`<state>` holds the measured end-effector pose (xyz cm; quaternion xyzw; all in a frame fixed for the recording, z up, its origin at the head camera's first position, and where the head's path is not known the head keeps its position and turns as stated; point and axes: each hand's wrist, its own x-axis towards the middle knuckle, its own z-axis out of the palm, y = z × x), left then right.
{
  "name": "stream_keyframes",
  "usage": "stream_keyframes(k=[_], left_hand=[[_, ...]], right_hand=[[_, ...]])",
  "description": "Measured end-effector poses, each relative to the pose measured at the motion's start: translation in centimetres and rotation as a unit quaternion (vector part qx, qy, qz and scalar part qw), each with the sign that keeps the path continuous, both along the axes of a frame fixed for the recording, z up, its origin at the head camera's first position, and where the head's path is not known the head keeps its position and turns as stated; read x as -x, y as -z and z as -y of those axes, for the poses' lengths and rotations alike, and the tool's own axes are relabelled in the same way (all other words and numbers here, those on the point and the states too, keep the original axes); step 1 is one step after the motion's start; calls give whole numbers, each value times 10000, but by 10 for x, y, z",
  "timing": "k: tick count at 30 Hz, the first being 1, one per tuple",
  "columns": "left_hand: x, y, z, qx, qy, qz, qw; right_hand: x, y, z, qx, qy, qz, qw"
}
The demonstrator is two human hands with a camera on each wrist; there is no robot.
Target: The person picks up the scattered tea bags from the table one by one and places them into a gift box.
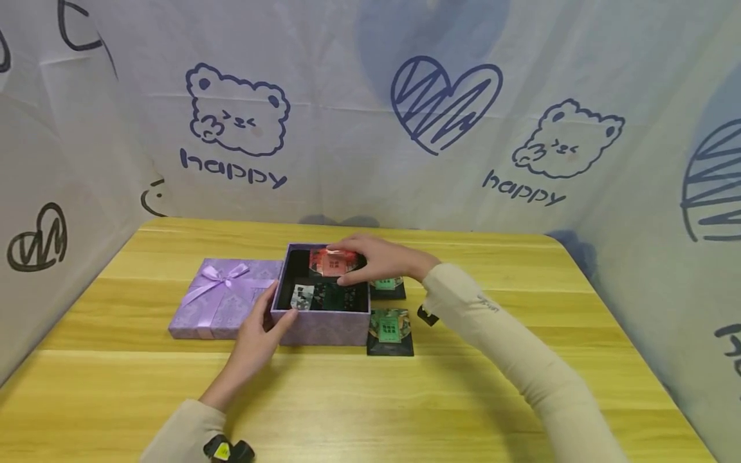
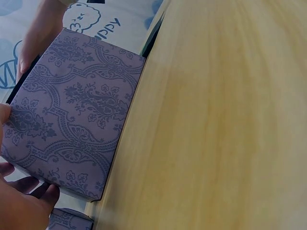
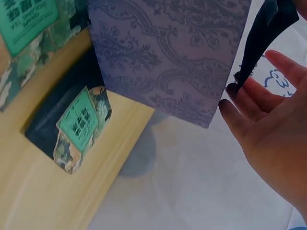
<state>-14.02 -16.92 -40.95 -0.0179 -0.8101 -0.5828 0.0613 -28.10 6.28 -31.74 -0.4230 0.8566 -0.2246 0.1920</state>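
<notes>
A purple patterned gift box (image 1: 324,329) stands without its lid, with dark packets (image 1: 334,297) and a small grey-white piece (image 1: 302,297) inside. My left hand (image 1: 260,328) grips its near left corner, thumb at the front rim and fingers against the left side. Over the box's back part, my right hand (image 1: 379,258) holds a red-labelled flat packet (image 1: 333,263) between thumb and fingers. The right wrist view shows that packet's dark back (image 3: 264,40), tilted above the box's rim. Whether it touches the other contents is hidden.
The purple lid (image 1: 222,299) with a ribbon bow lies left of the box. On its right lie two green-labelled black packets, one nearer (image 1: 390,331) and one farther back (image 1: 389,288) beneath my right wrist. A printed cloth (image 1: 347,186) hangs behind the wooden table (image 1: 324,399).
</notes>
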Motion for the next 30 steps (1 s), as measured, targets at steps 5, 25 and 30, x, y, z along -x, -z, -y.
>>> stream_keyframes(k=[5, 25, 30], left_hand=[[1, -1, 0, 29, 51, 71, 10000], [-1, -2, 0, -34, -11, 139, 9999], [-1, -1, -3, -12, -14, 21, 10000]], right_hand=[[-1, 3, 4, 60, -20, 57, 10000], [-3, 12, 10, -100, -31, 101, 9999], [-4, 13, 7, -122, -50, 33, 9999]])
